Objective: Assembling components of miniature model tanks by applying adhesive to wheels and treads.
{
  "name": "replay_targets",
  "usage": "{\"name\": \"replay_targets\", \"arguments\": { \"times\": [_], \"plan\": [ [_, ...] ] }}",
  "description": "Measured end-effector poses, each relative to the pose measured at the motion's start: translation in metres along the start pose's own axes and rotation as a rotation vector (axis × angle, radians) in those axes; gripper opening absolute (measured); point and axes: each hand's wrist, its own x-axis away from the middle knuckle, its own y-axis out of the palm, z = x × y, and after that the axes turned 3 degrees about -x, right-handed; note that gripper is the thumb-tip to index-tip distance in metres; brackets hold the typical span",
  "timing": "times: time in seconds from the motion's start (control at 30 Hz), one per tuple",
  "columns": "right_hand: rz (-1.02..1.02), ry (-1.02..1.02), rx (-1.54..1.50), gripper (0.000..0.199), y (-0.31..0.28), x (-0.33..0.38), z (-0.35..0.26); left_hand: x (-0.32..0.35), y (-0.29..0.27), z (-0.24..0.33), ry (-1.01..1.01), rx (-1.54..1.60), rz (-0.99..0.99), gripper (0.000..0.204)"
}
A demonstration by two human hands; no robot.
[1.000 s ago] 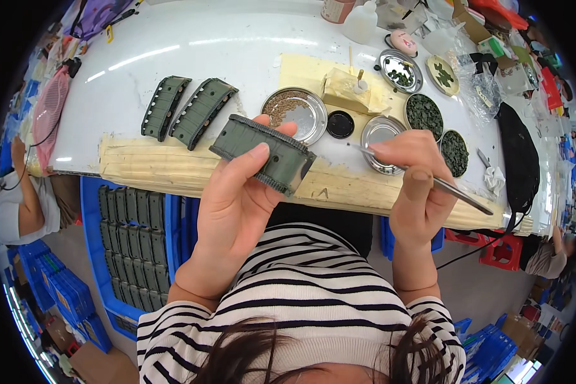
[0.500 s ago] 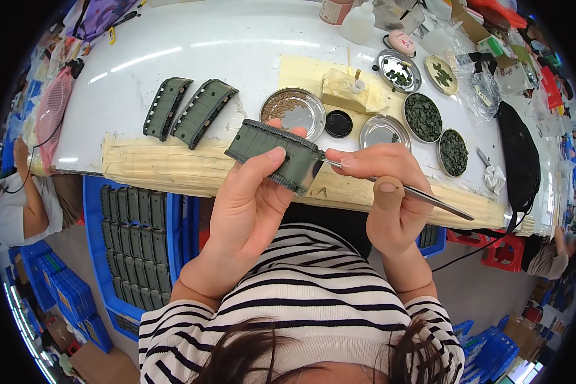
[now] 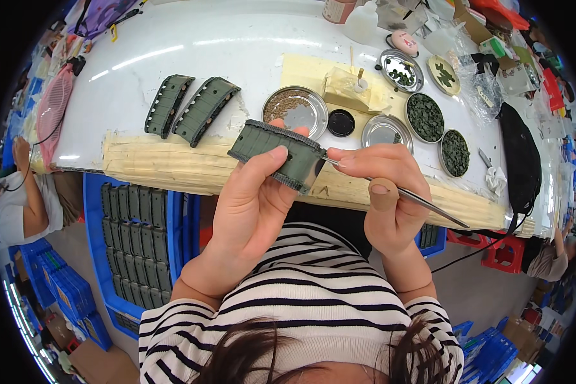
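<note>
My left hand (image 3: pixel 243 208) is closed around a dark green curved piece (image 3: pixel 256 142) with ridged, toothed long edges and a small hole. Its thumb presses on the green face, and the fingers are behind. In my right hand (image 3: pixel 393 192) is a pair of metal tweezers (image 3: pixel 435 210), pinched between thumb and fingers. The tweezers' tip meets the right end of the green piece, near its upper corner. Whether a tiny part sits in the tip is too small to tell. Two similar curved green pieces (image 3: pixel 208 109) lie on the table to the left.
Beyond my hands stand a round tin of brown bits (image 3: pixel 288 101), a black lid (image 3: pixel 341 123), a nearly bare tin (image 3: pixel 368 133) and tins of dark green bits (image 3: pixel 424 118). A wax-like block (image 3: pixel 349 89) sits behind. A blue crate (image 3: pixel 99 256) of green pieces is at lower left.
The rear end of the tweezers has dipped slightly toward me. Both hands stay in nearly the same place, with the tip still at the green piece's right end.
</note>
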Motion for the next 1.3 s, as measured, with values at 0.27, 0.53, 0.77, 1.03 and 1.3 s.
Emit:
{"name": "replay_targets", "arguments": {
  "times": [0.27, 0.53, 0.77, 1.03, 1.3],
  "plan": [
    [-0.006, 0.019, 0.000, 0.013, 0.0000, -0.0007, -0.0011, -0.0007, 0.0000, -0.0004, 0.008, 0.007, -0.003, 0.039],
    [0.031, 0.050, 0.018, 0.038, 0.0044, 0.0012, -0.0002, -0.0018, -0.0009, -0.0008, -0.004, 0.034, -0.008, 0.039],
    [0.007, 0.042, 0.054, 0.039, 0.0026, -0.0001, -0.0003, -0.0029, -0.0025, -0.0006, -0.014, 0.048, -0.009, 0.039],
    [-0.014, -0.003, 0.035, 0.034, 0.0026, 0.0002, 0.0030, -0.0050, -0.0052, 0.0002, -0.031, 0.080, -0.009, 0.038],
    [-0.043, -0.033, 0.044, 0.027, 0.0006, 0.0009, 0.0064, -0.0054, -0.0062, -0.0013, -0.009, 0.045, -0.021, 0.038]
  ]
}}
